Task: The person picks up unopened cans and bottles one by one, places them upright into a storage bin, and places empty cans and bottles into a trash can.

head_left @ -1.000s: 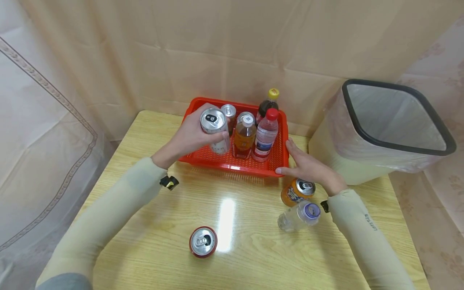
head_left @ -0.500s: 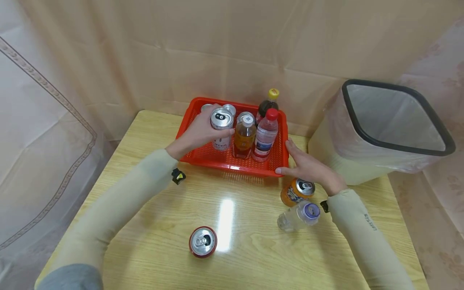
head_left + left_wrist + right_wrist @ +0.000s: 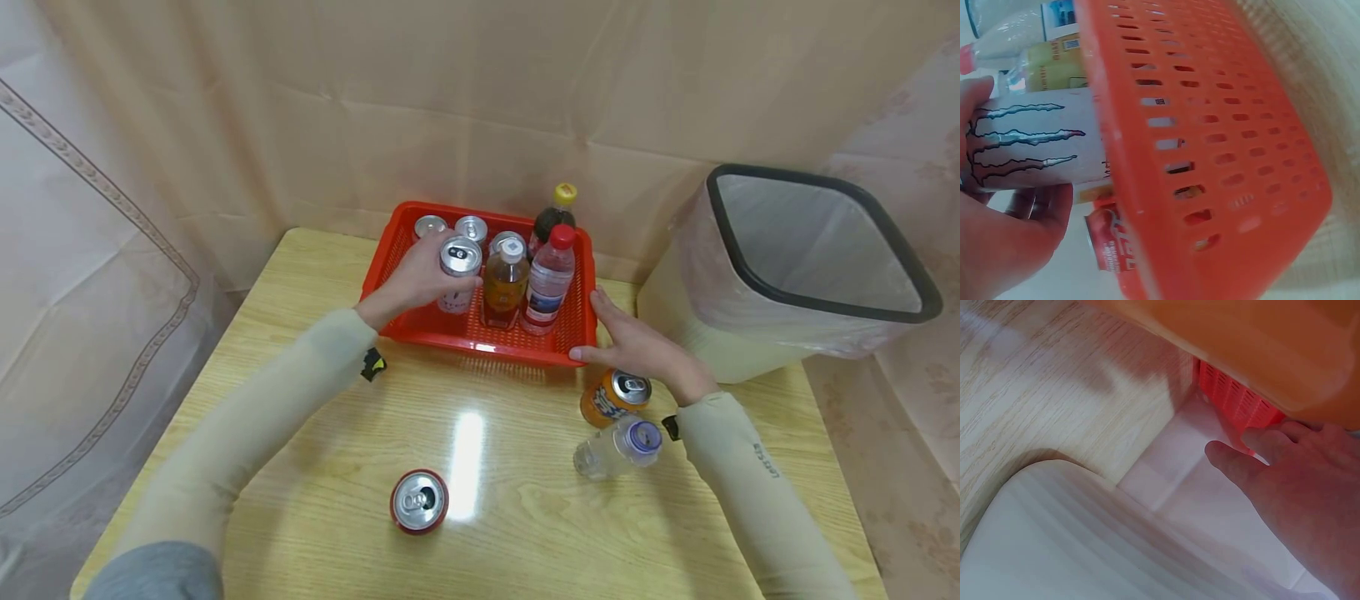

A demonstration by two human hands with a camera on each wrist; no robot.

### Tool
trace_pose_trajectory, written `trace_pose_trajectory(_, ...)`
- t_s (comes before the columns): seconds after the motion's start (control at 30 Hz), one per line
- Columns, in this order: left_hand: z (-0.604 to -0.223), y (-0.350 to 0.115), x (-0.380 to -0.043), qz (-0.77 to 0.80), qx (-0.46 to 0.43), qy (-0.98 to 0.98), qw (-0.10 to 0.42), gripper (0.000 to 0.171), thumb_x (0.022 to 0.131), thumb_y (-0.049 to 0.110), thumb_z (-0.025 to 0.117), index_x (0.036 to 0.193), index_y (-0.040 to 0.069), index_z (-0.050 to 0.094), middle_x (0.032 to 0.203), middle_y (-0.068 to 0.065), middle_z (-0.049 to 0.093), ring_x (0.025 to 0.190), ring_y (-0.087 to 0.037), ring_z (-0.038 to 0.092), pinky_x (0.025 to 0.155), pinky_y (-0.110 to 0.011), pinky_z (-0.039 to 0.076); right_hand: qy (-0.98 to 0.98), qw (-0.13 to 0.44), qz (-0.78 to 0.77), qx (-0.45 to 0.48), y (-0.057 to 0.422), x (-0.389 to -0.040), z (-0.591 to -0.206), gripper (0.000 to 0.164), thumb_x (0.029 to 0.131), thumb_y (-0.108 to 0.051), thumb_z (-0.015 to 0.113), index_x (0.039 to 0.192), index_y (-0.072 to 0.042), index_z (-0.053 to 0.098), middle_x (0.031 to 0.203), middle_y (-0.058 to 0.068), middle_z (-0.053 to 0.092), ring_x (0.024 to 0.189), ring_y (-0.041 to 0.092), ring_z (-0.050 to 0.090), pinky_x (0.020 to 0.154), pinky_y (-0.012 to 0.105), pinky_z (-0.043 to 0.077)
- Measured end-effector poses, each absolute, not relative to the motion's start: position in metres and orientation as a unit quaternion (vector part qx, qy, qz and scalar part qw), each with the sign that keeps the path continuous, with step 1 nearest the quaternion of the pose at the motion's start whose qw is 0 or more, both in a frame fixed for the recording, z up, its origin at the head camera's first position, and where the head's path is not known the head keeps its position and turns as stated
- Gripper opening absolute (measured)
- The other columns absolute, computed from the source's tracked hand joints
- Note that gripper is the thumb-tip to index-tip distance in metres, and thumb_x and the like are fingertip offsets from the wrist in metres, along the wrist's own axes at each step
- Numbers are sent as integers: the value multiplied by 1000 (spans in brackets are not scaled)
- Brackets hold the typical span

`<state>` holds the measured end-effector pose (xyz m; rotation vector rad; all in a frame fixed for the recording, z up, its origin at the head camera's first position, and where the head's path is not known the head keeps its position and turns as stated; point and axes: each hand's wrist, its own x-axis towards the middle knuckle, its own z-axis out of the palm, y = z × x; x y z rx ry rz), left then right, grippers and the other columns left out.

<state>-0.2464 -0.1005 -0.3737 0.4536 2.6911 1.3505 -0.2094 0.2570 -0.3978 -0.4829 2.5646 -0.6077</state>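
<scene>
My left hand (image 3: 412,279) grips a white drink can (image 3: 460,257) upright inside the red plastic basket (image 3: 480,347). Claw-like streaks mark its side in the left wrist view, where the basket wall hides its lower end. Just right of it stand an amber drink bottle (image 3: 504,290) with a white cap and a pinkish bottle (image 3: 551,279) with a red cap. Behind are several cans, one of them a silver-topped can (image 3: 471,227), and a dark bottle (image 3: 555,218) with a yellow cap. Fingers spread, my right hand (image 3: 630,343) rests against the basket's right front corner.
An orange can (image 3: 609,402) and a clear bottle (image 3: 611,452) with a purple neck are near my right wrist. One red can (image 3: 420,502) stands at the table's front. A lined bin (image 3: 693,300) is on the right; a beige curtain (image 3: 465,100) hangs behind.
My left hand has moved right and then lowered the white can deeper into the basket, beside the amber bottle. Cans at the back left now show. My right hand stays put.
</scene>
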Motion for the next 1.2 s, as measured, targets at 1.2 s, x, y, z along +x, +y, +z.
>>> trace_pose_trajectory(1.2,-399,-88,-252,420,88,902,56,69,88,27,85,142,7,48,136,-10,58,123,-26,56,113,-45,45,933,227,-219,-175,256,-207,-399,120,88,-68,68,166,-13,-5,173,10,-8,157,42,4,121,65,17)
